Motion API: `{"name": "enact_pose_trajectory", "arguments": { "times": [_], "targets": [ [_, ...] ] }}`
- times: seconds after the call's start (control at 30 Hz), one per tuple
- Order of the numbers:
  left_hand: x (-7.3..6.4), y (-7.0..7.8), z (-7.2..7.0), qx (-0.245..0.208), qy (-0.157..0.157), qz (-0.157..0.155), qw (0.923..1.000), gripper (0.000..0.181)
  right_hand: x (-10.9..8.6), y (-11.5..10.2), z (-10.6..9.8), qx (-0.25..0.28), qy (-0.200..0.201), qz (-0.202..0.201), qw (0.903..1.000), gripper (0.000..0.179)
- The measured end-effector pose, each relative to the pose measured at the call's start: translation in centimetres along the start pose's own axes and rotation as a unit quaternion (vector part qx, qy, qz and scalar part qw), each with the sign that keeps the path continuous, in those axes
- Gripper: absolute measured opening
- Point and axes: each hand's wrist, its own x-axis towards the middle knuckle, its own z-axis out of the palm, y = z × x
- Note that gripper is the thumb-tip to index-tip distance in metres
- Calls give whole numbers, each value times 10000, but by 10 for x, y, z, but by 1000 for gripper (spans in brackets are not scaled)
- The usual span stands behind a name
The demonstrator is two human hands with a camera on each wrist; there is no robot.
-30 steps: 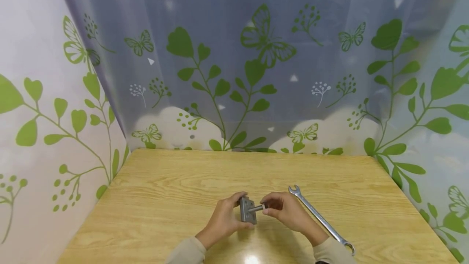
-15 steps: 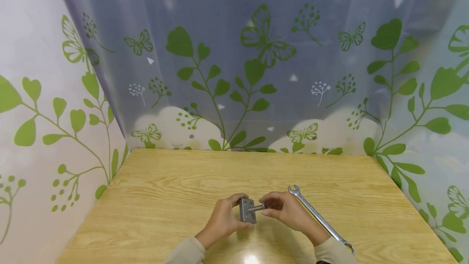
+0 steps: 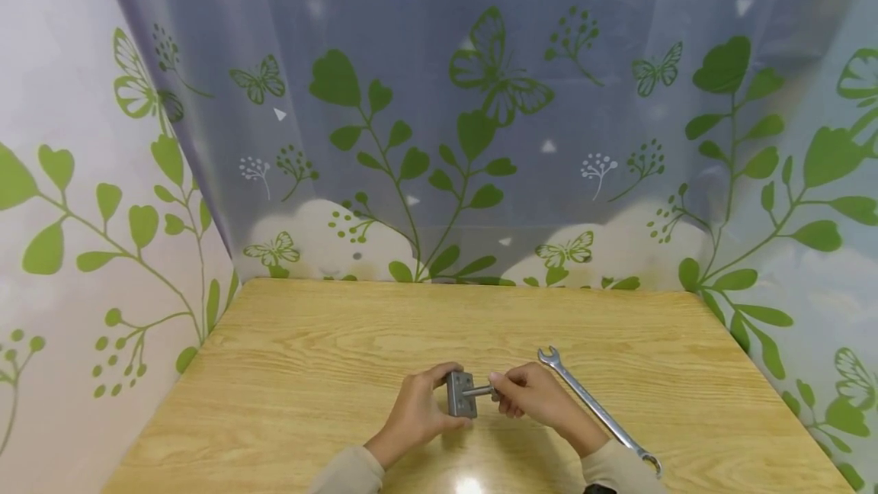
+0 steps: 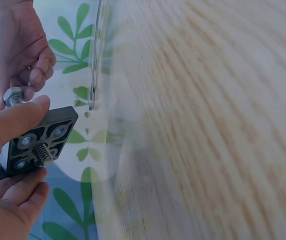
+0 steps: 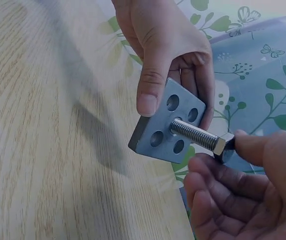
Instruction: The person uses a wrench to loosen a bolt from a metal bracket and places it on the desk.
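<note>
My left hand (image 3: 420,406) grips a square grey metal plate (image 5: 150,127) by its edges, thumb on one side and fingers on the other. Round recesses lie near the plate's corners. A threaded hex bolt (image 5: 195,134) goes through the plate's middle; in the left wrist view its threaded end (image 4: 44,154) sticks out of the ribbed back face. My right hand (image 3: 538,400) pinches the bolt's hex head (image 5: 224,147) with the thumb on one side and the curled index finger close beneath. A long stretch of shank shows between plate and head.
A long silver combination wrench (image 3: 597,406) lies slantwise on the wood-grain table (image 3: 329,341), just right of my right hand. Behind the table hangs a curtain (image 3: 425,174) printed with leaves and butterflies, with similar sheets at both sides.
My right hand has turned about the bolt head: the fingers that arched over it now curl lower, and the thumb sits higher. My left hand and the plate have hardly moved.
</note>
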Motion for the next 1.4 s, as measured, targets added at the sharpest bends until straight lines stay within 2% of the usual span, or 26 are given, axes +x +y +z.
{"name": "enact_pose_trajectory", "arguments": {
  "times": [0.27,0.53,0.63,0.73,0.83,0.97,1.1,1.23,1.4],
  "targets": [
    [-1,-1,1,-66,-33,14,10000,68,-3,-3,-2,-780,178,-704,9943,17],
    [-1,1,-1,-193,-20,-62,9998,70,-4,-2,-3,-705,218,-1130,9908,18],
    [-1,2,-2,-213,-29,-93,9997,71,-4,-2,-3,-645,210,-1096,9917,21],
    [-1,2,-1,-249,-44,-105,9996,70,-4,-2,-3,-592,142,-919,9939,32],
    [-1,0,-1,-248,-12,-105,9996,70,-3,-1,-4,-534,-47,-631,9966,43],
    [0,-1,-1,-218,19,-79,9997,70,-2,1,-3,-248,-346,-166,9990,42],
    [-1,0,-1,-157,-1,-57,9999,71,0,3,-2,144,-359,117,9992,52],
    [-1,1,-1,-127,-8,-68,9999,71,1,3,-1,13,-248,38,9997,51],
    [0,2,-1,-150,-26,-66,9999,70,-2,0,-3,-675,73,-507,9964,28]
  ]
}}
